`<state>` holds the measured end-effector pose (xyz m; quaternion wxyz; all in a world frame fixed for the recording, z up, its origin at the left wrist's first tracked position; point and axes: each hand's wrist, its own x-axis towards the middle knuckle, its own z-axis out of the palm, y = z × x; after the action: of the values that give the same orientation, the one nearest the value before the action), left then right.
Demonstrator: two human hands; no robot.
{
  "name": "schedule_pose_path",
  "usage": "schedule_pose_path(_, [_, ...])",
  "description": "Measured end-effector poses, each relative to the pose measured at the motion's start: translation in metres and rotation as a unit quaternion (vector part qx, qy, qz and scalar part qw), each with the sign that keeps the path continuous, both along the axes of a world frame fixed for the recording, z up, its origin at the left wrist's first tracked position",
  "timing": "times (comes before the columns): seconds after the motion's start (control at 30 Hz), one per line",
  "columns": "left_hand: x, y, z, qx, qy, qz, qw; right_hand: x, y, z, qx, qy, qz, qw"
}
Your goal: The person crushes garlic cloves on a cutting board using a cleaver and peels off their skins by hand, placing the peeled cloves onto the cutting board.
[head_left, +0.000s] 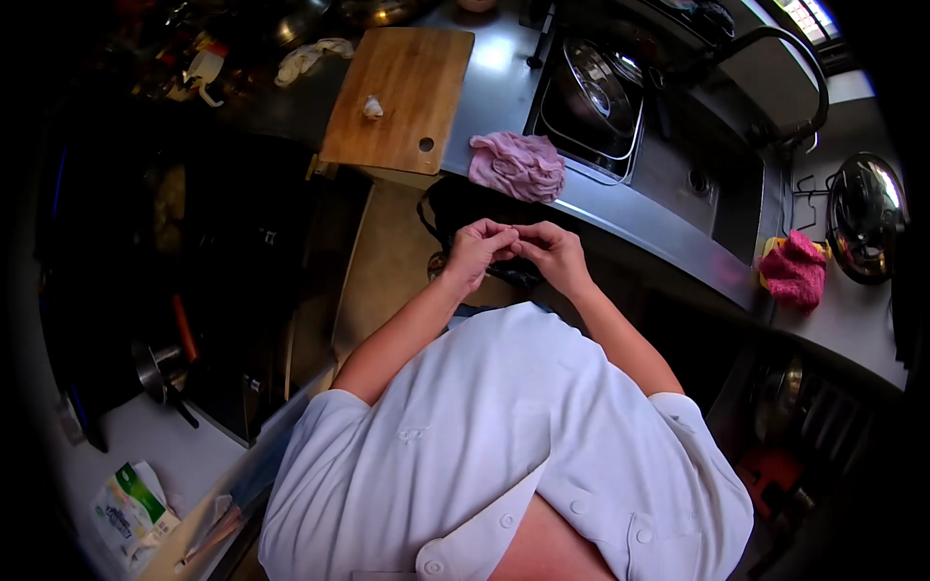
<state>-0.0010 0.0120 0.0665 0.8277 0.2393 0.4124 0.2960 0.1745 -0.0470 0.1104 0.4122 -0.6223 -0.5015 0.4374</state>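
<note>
Cloth, pale pink, lies just beyond the hands.

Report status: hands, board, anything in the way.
Left hand, right hand: fingertips together, off the counter; anything pinched, too small to tell. Small white piece on cutting board. Pale pink cloth ahead, on counter's edge.

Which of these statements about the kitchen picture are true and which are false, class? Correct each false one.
1. The left hand and right hand are held close together. True.
2. The pale pink cloth is on the wooden board. False: it lies beside it, at the counter's edge.
3. A small white piece lies on the board. True.
4. The deep pink cloth is on the person's left. False: it is on the right.
5. The board has a round hole near one corner. True.
</note>
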Motion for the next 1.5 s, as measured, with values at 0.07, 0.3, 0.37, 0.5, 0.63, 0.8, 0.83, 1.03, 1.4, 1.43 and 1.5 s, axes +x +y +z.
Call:
schedule_pose_path(0.07, [0.003, -0.002, -0.003, 0.020, 0.000, -0.002, 1.000, 0.002, 0.000, 0.007, -0.006, 0.000, -0.009, 1.000])
schedule_pose_path(0.3, [0.002, -0.002, 0.032, 0.024, -0.049, 0.011, 0.998, -0.005, 0.001, 0.020, 0.071, 0.029, -0.051, 0.996])
schedule_pose_path(0.37, [0.000, -0.003, 0.042, 0.080, -0.013, -0.012, 0.997, -0.005, 0.000, 0.016, 0.062, 0.072, -0.052, 0.994])
schedule_pose_path(0.5, [0.001, -0.007, 0.048, 0.152, 0.039, -0.024, 0.987, -0.002, -0.004, 0.018, 0.063, 0.104, -0.030, 0.992])
schedule_pose_path(0.63, [0.001, -0.012, 0.045, 0.187, 0.090, -0.029, 0.978, 0.001, -0.006, 0.018, 0.069, 0.096, -0.006, 0.993])
schedule_pose_path(0.8, [0.004, -0.018, 0.043, 0.195, 0.128, -0.017, 0.972, 0.002, -0.009, 0.019, 0.031, 0.055, 0.006, 0.998])
schedule_pose_path(0.83, [0.004, -0.019, 0.043, 0.196, 0.141, -0.011, 0.970, 0.002, -0.008, 0.020, 0.054, 0.030, 0.012, 0.998])
schedule_pose_path(1.03, [-0.003, -0.017, 0.053, 0.222, 0.217, -0.072, 0.948, 0.001, -0.005, 0.030, 0.112, -0.042, 0.040, 0.992])
schedule_pose_path(1.4, [0.007, -0.072, 0.063, 0.277, 0.254, 0.170, 0.911, -0.011, 0.003, 0.044, 0.201, -0.136, 0.186, 0.952])
schedule_pose_path(1.43, [0.014, -0.077, 0.053, 0.279, 0.246, 0.219, 0.902, -0.008, 0.003, 0.047, 0.188, -0.137, 0.215, 0.948])
schedule_pose_path(1.5, [0.006, -0.090, 0.065, 0.174, 0.134, 0.281, 0.934, -0.014, 0.004, 0.051, 0.198, -0.135, 0.244, 0.940])
